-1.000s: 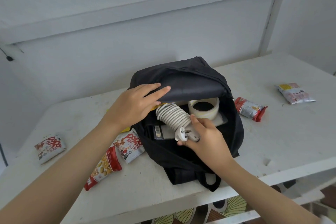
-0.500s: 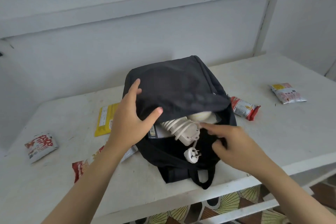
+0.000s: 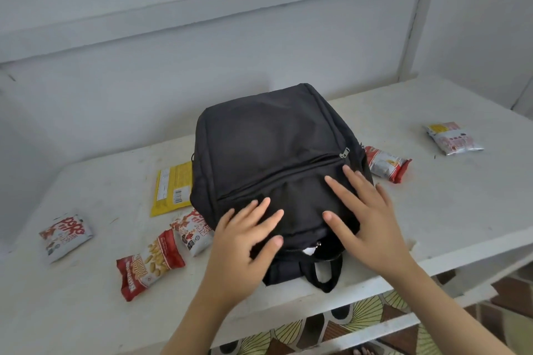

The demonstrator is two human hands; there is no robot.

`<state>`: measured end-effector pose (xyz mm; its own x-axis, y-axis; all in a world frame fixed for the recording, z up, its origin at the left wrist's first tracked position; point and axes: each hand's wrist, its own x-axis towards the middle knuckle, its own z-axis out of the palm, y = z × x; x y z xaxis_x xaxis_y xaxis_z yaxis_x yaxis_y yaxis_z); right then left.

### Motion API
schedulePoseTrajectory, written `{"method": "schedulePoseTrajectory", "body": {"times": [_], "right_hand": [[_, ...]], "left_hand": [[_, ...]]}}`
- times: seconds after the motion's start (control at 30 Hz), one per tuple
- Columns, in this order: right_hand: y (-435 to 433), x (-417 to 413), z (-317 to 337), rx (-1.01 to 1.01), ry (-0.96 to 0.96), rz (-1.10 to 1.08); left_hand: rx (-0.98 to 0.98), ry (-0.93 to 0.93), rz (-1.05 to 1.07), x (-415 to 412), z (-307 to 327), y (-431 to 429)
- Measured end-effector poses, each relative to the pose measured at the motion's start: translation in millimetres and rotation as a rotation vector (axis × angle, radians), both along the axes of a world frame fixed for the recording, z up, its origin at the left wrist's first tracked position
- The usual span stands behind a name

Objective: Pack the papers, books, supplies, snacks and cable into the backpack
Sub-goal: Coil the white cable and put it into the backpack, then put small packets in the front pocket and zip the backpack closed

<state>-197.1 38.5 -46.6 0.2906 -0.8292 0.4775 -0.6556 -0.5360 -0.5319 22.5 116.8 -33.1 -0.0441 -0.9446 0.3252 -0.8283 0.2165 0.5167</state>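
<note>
The black backpack (image 3: 268, 150) lies flat on the white table (image 3: 450, 210), its front flap down over the main opening. My left hand (image 3: 245, 248) and my right hand (image 3: 366, 216) both rest palm-down on the lower front panel, fingers spread, holding nothing. A thin white sliver (image 3: 310, 251) shows at the zipper gap near the top handle (image 3: 326, 274). The cable and tape are hidden inside. Snack packets lie loose around the bag: a red peanut pack (image 3: 150, 264), a white-and-red pack (image 3: 193, 232) against the bag, another (image 3: 65, 236) at far left.
A yellow flat packet (image 3: 171, 187) lies partly under the bag's left side. A red-and-silver snack (image 3: 388, 163) sits right of the bag and a silver one (image 3: 451, 138) further right. The table's front edge runs just below the bag's handle; a patterned floor shows underneath.
The flap was held up with the coiled white cable and plug showing; now the flap is down over them and both hands lie flat on the bag's front.
</note>
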Motion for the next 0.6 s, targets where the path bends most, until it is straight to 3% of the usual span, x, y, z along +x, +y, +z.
{"method": "schedulePoseTrajectory", "body": {"times": [0.2, 0.33, 0.47, 0.6], "right_hand": [[1, -9, -12, 0.058, 0.013, 0.004], [-7, -25, -9, 0.039, -0.150, 0.040], [-33, -56, 0, -0.016, -0.202, -0.097], [-77, -99, 7, -0.029, -0.104, -0.314]], "left_hand": [[-0.216, 0.145, 0.148, -18, -22, 8], [-0.422, 0.100, 0.234, -34, 0, -13], [-0.522, 0.067, 0.087, -71, 27, -49], [-0.413, 0.227, -0.111, -123, 39, -87]]}}
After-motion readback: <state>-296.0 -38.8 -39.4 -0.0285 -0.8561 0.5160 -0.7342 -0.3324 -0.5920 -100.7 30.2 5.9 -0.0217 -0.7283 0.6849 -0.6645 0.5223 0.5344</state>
